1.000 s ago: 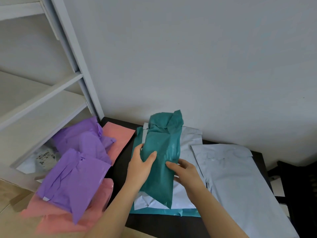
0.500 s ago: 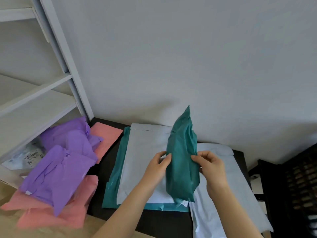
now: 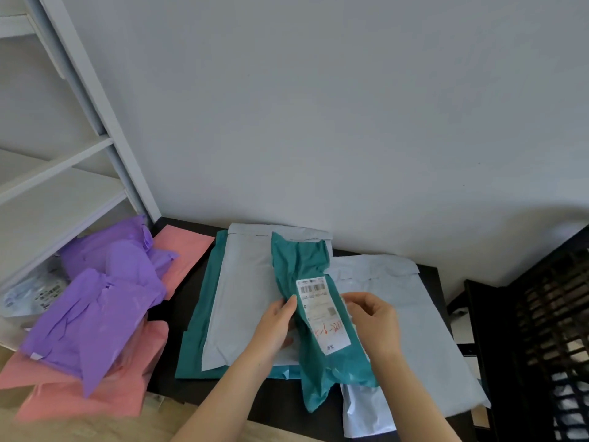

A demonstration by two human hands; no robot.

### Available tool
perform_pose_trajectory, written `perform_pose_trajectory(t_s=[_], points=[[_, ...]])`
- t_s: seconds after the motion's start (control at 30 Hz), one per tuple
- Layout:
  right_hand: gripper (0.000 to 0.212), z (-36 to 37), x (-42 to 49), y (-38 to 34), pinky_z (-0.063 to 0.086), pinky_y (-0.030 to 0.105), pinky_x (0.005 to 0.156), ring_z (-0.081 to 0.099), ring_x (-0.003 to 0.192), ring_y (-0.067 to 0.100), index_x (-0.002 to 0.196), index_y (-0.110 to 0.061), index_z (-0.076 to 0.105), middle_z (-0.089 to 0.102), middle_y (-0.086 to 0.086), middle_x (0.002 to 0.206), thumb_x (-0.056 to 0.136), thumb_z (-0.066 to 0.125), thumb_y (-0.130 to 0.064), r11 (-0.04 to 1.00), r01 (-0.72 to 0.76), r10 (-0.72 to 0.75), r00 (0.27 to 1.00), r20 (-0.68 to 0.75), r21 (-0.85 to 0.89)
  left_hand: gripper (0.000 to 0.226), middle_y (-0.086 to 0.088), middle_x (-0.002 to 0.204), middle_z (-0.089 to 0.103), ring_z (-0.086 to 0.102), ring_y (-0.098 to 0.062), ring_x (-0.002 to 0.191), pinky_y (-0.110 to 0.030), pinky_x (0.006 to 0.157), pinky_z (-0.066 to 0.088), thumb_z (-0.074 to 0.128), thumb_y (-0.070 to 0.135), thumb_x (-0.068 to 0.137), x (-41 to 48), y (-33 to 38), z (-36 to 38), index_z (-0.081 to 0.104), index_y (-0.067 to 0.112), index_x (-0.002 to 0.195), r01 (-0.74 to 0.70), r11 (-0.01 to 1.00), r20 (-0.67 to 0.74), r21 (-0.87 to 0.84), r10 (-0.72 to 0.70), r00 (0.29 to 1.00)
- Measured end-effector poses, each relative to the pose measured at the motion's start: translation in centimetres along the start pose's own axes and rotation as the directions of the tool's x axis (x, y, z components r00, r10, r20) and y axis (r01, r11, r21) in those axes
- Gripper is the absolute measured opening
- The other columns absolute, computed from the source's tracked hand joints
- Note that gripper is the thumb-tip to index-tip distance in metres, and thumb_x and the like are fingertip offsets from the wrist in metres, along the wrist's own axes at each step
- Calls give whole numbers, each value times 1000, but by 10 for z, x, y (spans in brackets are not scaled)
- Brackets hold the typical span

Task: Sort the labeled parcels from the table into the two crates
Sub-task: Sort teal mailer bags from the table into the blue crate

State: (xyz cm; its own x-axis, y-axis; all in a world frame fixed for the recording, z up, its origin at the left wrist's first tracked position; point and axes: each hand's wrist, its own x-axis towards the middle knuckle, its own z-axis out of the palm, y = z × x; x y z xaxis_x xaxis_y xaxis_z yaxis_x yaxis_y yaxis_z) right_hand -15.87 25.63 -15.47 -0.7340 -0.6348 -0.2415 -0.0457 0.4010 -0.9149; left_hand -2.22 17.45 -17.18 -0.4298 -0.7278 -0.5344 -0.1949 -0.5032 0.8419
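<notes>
Turned over since half a second ago, the teal parcel (image 3: 299,266) is now showing its white shipping label (image 3: 323,314) to the camera, where before only a plain, narrow side was facing it. Both hands are holding the parcel over the dark table (image 3: 178,282); whether its near end is touching the tabletop cannot be told.

The left hand (image 3: 274,327) is gripping the parcel's left edge, with the thumb lying on the front just beside the label and the other fingers going behind. The right hand (image 3: 373,323) is pinching the opposite edge with curled fingers at the label's right margin. Between the two grips, the label is showing a barcode at its far end and red handwriting at its near end; the print is too small to read.

Under the left hand, a white mailer (image 3: 242,298) is lying flat on a larger teal mailer (image 3: 194,339). Under the right hand, a second white mailer (image 3: 424,330) is lying flat. Well to the left of the left hand, purple parcels (image 3: 95,314) are lying piled over pink parcels (image 3: 79,400), next to a white shelf unit (image 3: 63,186). Well to the right of the right hand, a dark slatted crate (image 3: 554,314) is standing beside the table.
</notes>
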Motion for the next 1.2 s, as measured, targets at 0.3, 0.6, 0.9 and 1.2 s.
perform_pose_trajectory(t_s=[0.3, 0.6, 0.9, 1.2], points=[[40, -6, 12, 39, 54, 27, 78, 60, 102, 18, 132, -20, 49, 61, 5, 126, 93, 58, -19, 950, -153, 214, 953, 214, -271, 40, 1, 127, 57, 52, -22, 121, -40, 99, 45, 53, 34, 96, 13, -13, 13, 46, 18, 132, 18, 1000, -1, 18, -17, 1000], [38, -3, 13, 35, 55, 25, 78, 64, 98, 17, 125, -17, 52, 64, 4, 118, 90, 64, -24, 962, -153, 211, 944, 254, -228, 42, -9, 128, 57, 55, -25, 116, -40, 98, 47, 53, 24, 97, 19, -16, 13, 43, 9, 135, 12, 1000, -130, 14, -11, 991], [39, -11, 19, 5, 52, 29, 63, 69, 82, 20, 111, -14, 50, 72, 10, 96, 81, 75, -18, 871, -369, 267, 910, 318, 324, 20, 2, 109, 66, 60, -11, 101, -26, 85, 44, 45, 31, 100, 16, 17, 18, 58, 20, 110, -79, 994, -67, -70, 74, 995], [49, -14, 19, -1, 55, 33, 63, 71, 80, 20, 121, -16, 49, 75, 8, 92, 80, 75, -13, 838, -346, 220, 922, 318, 422, 23, 4, 109, 67, 60, -9, 101, -21, 78, 45, 44, 33, 100, 11, 23, 23, 58, 20, 112, -113, 991, -59, -71, 109, 992]])
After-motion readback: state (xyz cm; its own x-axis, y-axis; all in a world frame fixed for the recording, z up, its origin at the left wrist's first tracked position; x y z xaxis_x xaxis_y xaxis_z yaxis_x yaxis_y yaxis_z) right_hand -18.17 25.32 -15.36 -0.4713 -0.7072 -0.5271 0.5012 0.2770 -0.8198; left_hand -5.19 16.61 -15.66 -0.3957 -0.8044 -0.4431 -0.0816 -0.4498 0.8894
